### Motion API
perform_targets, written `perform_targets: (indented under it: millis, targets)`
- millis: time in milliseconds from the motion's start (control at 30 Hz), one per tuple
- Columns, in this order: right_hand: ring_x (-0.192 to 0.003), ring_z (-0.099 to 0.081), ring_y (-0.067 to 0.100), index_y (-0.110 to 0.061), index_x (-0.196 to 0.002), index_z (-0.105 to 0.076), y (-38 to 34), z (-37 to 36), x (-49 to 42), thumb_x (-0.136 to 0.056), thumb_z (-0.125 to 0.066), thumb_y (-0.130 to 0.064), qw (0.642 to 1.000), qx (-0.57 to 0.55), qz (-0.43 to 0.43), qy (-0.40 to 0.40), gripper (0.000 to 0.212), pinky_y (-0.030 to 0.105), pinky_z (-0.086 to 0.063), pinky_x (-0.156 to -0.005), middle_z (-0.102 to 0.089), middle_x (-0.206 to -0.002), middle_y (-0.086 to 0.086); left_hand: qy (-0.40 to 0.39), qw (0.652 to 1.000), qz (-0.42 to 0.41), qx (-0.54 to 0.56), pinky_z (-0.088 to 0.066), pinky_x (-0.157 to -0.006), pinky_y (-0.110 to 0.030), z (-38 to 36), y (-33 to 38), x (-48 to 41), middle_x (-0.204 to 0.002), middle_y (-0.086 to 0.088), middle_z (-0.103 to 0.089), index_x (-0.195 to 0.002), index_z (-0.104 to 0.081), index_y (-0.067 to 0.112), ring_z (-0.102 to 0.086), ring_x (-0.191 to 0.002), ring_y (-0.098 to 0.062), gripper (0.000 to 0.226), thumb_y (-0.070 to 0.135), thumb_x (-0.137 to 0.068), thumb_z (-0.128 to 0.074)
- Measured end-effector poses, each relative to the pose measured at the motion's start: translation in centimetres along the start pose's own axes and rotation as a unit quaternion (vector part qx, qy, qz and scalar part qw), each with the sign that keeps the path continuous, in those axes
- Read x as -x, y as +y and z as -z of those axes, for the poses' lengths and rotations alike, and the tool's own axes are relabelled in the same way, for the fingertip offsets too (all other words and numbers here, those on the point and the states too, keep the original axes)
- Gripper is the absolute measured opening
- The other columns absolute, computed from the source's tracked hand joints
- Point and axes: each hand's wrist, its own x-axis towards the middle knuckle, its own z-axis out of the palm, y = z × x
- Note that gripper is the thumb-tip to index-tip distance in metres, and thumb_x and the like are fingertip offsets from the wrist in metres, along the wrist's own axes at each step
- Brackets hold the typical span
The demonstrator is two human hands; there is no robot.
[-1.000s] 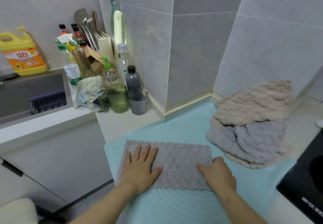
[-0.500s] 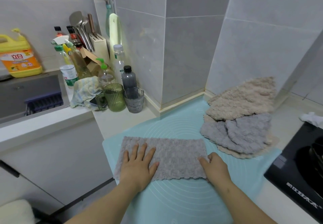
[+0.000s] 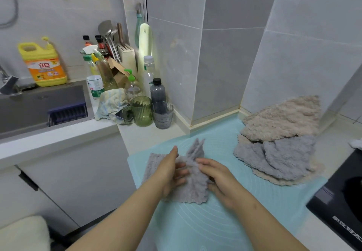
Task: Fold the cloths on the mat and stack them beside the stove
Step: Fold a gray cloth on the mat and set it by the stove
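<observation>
Grey cloth [image 3: 188, 190], half a second back: a flat strip pressed under both hands. Now its right half is raised off the mat [image 3: 215, 223] and bunched toward the middle, with one corner standing up behind the hands. Judged: second fold under way, not yet laid flat.

Left hand [image 3: 172, 170]: thumb up, fingers curled on the cloth at the fold line. Right hand [image 3: 217, 178]: close beside it, fingers tucked under the lifted half, thumb on top.

The cloth sits at the mat's near left. The unfolded pile [image 3: 280, 143] waits far right, near the stove [image 3: 340, 201].
</observation>
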Motion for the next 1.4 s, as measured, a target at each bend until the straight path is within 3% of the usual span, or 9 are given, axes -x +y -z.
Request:
perform_targets:
  millis: [100, 200, 267, 500, 733, 833, 967, 1133, 1400]
  targets:
    - [-0.108, -0.057, 0.010, -0.022, -0.101, -0.067, 0.2, -1.0, 0.3, -0.093, -0.049, -0.012, 0.996, 0.041, -0.033, -0.072, 0.023, 0.027, -0.045, -0.088, -0.066, -0.110, -0.005, -0.028, 0.999, 0.018, -0.012, -0.047, -0.094, -0.040, 0.9, -0.2, -0.5, -0.109, -0.012, -0.064, -0.115, -0.059, 0.014, -0.061, -0.097, -0.026, 0.054, 0.059, -0.090, -0.042]
    - [-0.108, -0.058, 0.010, -0.021, -0.096, -0.068, 0.3, -1.2, 0.6, -0.094, -0.045, -0.009, 0.995, 0.062, -0.040, -0.064, 0.026, 0.023, -0.045, -0.082, -0.067, -0.108, -0.003, 0.038, 0.980, -0.104, -0.167, -0.053, -0.081, -0.034, 1.9, -0.7, -0.9, -0.137, -0.007, -0.041, -0.145, -0.024, 0.034, -0.057, -0.091, -0.021, 0.066, 0.021, -0.090, -0.058]
    - [-0.106, -0.060, 0.013, -0.020, -0.096, -0.067, 0.2, -1.2, 0.8, -0.092, -0.048, -0.009, 0.997, 0.064, -0.038, -0.035, 0.022, 0.027, -0.046, -0.087, -0.068, -0.106, 0.001, 0.035, 0.950, -0.166, -0.262, -0.048, -0.055, -0.020, 2.2, -0.7, -0.5, -0.136, -0.016, -0.043, -0.143, -0.030, 0.031, -0.052, -0.067, -0.014, 0.070, -0.005, -0.087, -0.052]
    - [-0.077, -0.057, 0.009, -0.017, -0.097, -0.067, 0.2, -2.0, 0.3, -0.087, -0.058, -0.009, 0.994, 0.098, -0.024, 0.037, 0.016, 0.020, -0.043, -0.068, -0.064, -0.089, 0.002, 0.073, 0.927, -0.198, -0.312, -0.038, -0.053, -0.023, 6.1, 0.9, -0.8, -0.066, 0.003, -0.053, -0.089, -0.064, 0.030, -0.048, -0.051, -0.012, 0.036, -0.004, -0.086, -0.050]
    - [-0.099, -0.057, 0.009, -0.020, -0.102, -0.065, 1.7, -3.7, -0.7, -0.090, -0.054, -0.011, 0.972, 0.233, 0.004, 0.022, 0.018, 0.012, -0.041, -0.076, -0.061, -0.106, -0.007, 0.055, 0.904, -0.150, -0.398, -0.046, -0.072, -0.020, 9.0, 0.0, -1.9, -0.106, -0.003, -0.057, -0.111, -0.060, 0.025, -0.053, -0.083, -0.017, 0.033, 0.007, -0.084, -0.064]
    - [-0.090, -0.054, 0.005, -0.022, -0.106, -0.063, 1.5, -4.2, -0.8, -0.091, -0.050, -0.014, 0.934, 0.346, 0.063, 0.056, 0.021, 0.012, -0.041, -0.071, -0.059, -0.102, -0.008, 0.106, 0.830, -0.178, -0.517, -0.040, -0.097, -0.028, 8.9, -0.3, -2.0, -0.140, -0.003, -0.042, -0.123, -0.055, 0.026, -0.047, -0.117, -0.022, 0.041, 0.016, -0.083, -0.063]
    - [-0.131, -0.035, 0.016, -0.023, -0.135, -0.044, 1.9, -5.6, -2.2, -0.095, -0.041, -0.025, 0.824, 0.537, 0.144, 0.112, 0.040, 0.031, -0.029, -0.107, -0.041, -0.143, -0.003, 0.181, 0.724, -0.309, -0.590, -0.021, -0.112, -0.034, 7.3, -1.0, -1.7, -0.158, 0.000, -0.009, -0.140, -0.036, 0.024, -0.014, -0.143, -0.022, 0.047, 0.024, -0.094, -0.043]
    - [-0.146, 0.005, 0.019, -0.028, -0.150, -0.002, 4.8, -6.7, -4.1, -0.100, -0.023, -0.042, 0.757, 0.647, 0.087, 0.039, 0.057, 0.038, -0.006, -0.117, 0.006, -0.159, -0.002, 0.103, 0.693, -0.190, -0.688, 0.003, -0.117, -0.040, 7.1, -3.5, -3.5, -0.159, 0.004, 0.007, -0.150, -0.003, 0.023, 0.011, -0.145, -0.019, 0.054, 0.040, -0.101, -0.017]
    - [-0.146, 0.010, 0.018, -0.030, -0.149, 0.005, 7.2, -6.5, -4.9, -0.058, 0.024, -0.058, 0.749, 0.658, 0.064, 0.053, 0.097, 0.045, 0.004, -0.116, 0.012, -0.158, -0.002, 0.099, 0.660, -0.195, -0.719, 0.009, -0.117, -0.040, 7.9, -4.2, -4.5, -0.158, 0.004, 0.011, -0.150, 0.003, 0.025, 0.015, -0.145, -0.016, 0.054, 0.042, -0.101, -0.012]
